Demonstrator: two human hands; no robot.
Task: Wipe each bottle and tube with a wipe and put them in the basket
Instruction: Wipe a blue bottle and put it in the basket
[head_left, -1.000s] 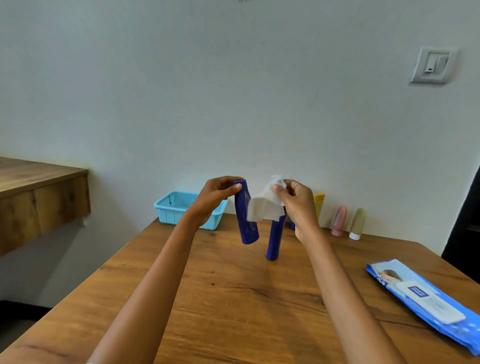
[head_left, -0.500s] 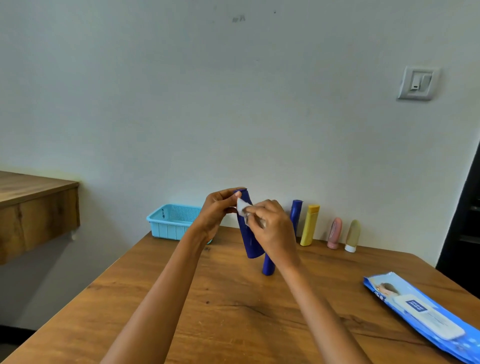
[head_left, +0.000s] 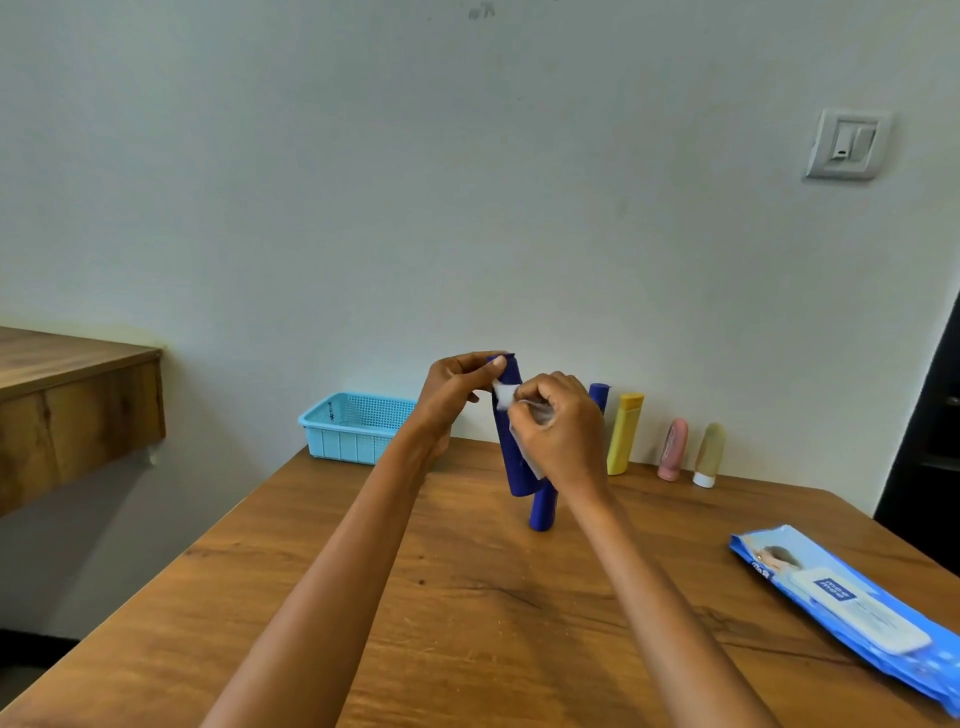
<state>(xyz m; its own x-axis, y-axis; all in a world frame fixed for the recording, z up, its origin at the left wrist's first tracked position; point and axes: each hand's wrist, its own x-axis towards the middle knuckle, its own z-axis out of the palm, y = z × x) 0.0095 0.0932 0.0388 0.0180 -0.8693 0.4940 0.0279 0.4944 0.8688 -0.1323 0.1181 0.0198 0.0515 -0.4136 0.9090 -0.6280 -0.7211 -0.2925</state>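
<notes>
Wipes pack lies nearest, on desk at R. Mid-desk, L hand fingers clamped on top of blue tube, held above desk, tilted. R hand fingers pinch wipe against it. 2nd blue tube stands behind. Far edge: basket at L; yellow bottle, pink tube, beige tube by wall.

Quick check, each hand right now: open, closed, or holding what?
Left hand: grips the top of the blue bottle, held off the table.
Right hand: holds the white wipe against that bottle.
</notes>
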